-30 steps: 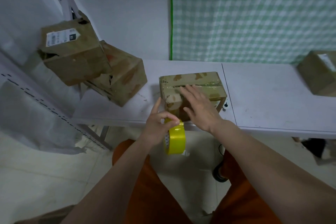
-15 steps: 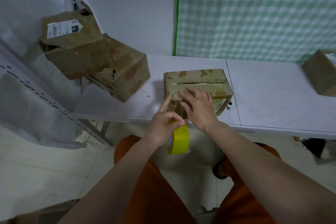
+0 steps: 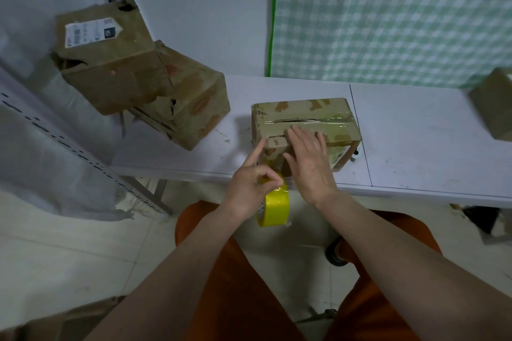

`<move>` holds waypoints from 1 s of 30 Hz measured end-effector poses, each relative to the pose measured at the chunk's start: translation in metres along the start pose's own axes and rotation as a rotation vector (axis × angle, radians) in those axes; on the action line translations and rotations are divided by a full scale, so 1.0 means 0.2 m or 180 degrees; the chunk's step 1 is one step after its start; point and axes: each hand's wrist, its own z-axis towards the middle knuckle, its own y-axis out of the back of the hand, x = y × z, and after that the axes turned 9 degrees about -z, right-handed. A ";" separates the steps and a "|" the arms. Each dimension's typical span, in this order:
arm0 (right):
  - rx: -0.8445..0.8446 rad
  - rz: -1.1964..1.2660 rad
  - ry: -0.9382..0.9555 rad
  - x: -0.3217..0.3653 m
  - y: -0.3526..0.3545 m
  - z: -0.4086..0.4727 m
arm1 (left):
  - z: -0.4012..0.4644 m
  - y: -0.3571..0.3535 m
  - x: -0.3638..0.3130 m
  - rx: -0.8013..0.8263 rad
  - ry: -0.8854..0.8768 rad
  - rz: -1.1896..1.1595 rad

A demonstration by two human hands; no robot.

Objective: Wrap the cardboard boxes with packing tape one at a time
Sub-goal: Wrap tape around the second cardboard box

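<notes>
A worn brown cardboard box point(image 3: 304, 124), its top seam taped yet gaping in a slit with nothing visible inside, sat near the front edge of the white table point(image 3: 415, 141). The right hand point(image 3: 309, 166) lay flat with straight fingers on the box's near top edge. Just left of it, the left hand point(image 3: 253, 185) pinched a yellow roll of packing tape point(image 3: 274, 207) below the box, index finger extended; two battered brown boxes point(image 3: 144, 86) were stacked left of it.

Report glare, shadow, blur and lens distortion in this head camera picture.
Head view: dim, greenish light; glare streaks on the clear tape across the middle cardboard box; a soft shadow falls left of it on the white table; wide-angle bending at the edges; the right-edge box looks blurred.
</notes>
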 end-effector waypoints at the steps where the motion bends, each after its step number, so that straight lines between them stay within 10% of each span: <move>1: -0.0046 0.0031 -0.0050 0.00 0.00 0.01 | 0.00 0.00 0.01 0.0035 0.0010 0.0067; 30: 0.0796 -0.0557 0.0607 -0.06 0.05 0.01 | 0.00 -0.09 0.10 -0.0041 -0.0074 0.0012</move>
